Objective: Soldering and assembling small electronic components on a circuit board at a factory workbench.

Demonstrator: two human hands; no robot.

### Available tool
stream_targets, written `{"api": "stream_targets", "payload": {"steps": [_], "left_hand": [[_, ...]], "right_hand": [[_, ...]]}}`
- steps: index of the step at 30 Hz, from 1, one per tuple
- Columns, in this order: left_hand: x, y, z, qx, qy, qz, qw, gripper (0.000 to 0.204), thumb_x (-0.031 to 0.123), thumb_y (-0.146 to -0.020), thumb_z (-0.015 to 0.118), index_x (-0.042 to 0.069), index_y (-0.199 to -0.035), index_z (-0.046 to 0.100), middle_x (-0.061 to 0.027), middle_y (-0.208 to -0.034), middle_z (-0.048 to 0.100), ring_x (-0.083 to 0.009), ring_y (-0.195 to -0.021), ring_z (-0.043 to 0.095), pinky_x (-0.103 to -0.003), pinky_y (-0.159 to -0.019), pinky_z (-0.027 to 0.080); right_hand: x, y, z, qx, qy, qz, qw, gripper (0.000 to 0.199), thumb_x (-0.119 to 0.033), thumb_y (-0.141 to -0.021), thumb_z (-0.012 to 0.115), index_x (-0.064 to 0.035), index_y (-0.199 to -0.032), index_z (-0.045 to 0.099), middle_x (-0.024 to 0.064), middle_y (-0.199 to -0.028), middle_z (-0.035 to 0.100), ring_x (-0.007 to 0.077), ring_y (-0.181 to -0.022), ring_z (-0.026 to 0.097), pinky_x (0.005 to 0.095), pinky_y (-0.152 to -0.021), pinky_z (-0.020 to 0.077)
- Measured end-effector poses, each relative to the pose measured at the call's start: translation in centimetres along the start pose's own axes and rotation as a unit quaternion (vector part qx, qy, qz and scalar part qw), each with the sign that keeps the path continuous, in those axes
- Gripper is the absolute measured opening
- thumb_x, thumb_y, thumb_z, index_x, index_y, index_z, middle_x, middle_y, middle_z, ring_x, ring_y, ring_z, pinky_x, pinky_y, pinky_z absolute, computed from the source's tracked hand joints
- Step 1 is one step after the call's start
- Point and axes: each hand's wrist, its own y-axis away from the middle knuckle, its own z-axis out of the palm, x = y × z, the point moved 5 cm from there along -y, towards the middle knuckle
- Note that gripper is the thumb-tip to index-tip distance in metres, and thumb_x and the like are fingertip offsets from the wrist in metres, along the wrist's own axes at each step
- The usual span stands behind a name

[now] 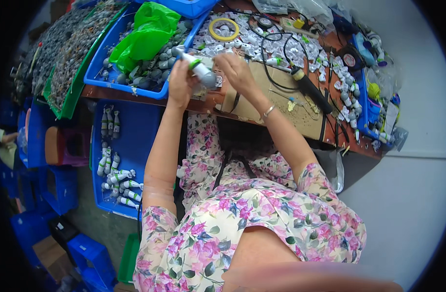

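A worker's left hand [180, 83] grips a white-and-grey part [197, 68] as the right hand [235, 69] pinches its end; a slip could likely drop it into the blue crate [140, 141] below.

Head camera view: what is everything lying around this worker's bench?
White and grey part: one, held in both hands above the bench edge.
Blue tray: one, on the bench, holding grey parts and a green bag.
Blue bin: one, below the bench, with many white and grey pieces along its left side.
Tape roll: one, yellow, on a heap of small white parts.
Black tool: one, corded, lying on the bench to the right.
Left hand: grips the part.
Right hand: fingers at the part's end.
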Motion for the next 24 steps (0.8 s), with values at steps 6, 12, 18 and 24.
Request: {"api": "stream_targets", "payload": {"steps": [6,12,18,24], "left_hand": [[0.0,0.0,0.0,-0.045,0.003,-0.002,0.999,0.044,0.027,-0.105,0.039,-0.001,-0.138,0.044,-0.0122,-0.097,0.064,-0.0207,-0.085,0.065,-0.034,-0.082,0.054],[0.2,0.1,-0.4,-0.029,-0.001,-0.007,1.000,0.045,0.030,-0.106,0.039,0.000,-0.139,0.043,-0.0123,-0.099,0.065,-0.0210,-0.086,0.065,-0.034,-0.080,0.054],[0.1,-0.3,-0.2,-0.032,-0.021,-0.007,0.999,0.047,0.029,-0.105,0.040,-0.002,-0.141,0.040,-0.0119,-0.101,0.064,-0.0212,-0.087,0.065,-0.034,-0.081,0.053],[0.4,0.0,-0.4,-0.034,-0.031,0.011,0.999,0.049,0.031,-0.105,0.042,-0.002,-0.141,0.043,-0.0107,-0.099,0.065,-0.0203,-0.087,0.064,-0.033,-0.081,0.053]], "right_hand": [[4.0,-0.4,2.5,-0.179,-0.020,0.190,0.965,0.034,-0.036,-0.092,0.063,-0.0027,-0.093,0.070,0.0115,-0.086,0.070,0.0193,-0.078,0.064,0.0349,-0.071,0.0496],[6.0,-0.6,4.0,-0.184,-0.139,0.228,0.946,0.029,-0.029,-0.091,0.067,0.0001,-0.091,0.069,0.0050,-0.082,0.068,0.0125,-0.077,0.059,0.0316,-0.070,0.0479],[7.7,0.5,3.1,-0.213,-0.166,0.191,0.944,0.027,-0.028,-0.092,0.068,-0.0019,-0.096,0.069,0.0035,-0.086,0.067,0.0125,-0.080,0.059,0.0315,-0.071,0.0470],[5.5,7.1,-9.1,-0.043,0.267,0.055,0.961,0.020,-0.025,-0.087,0.068,-0.0057,-0.088,0.066,0.0094,-0.090,0.062,0.0268,-0.090,0.060,0.0387,-0.078,0.0492]]}}
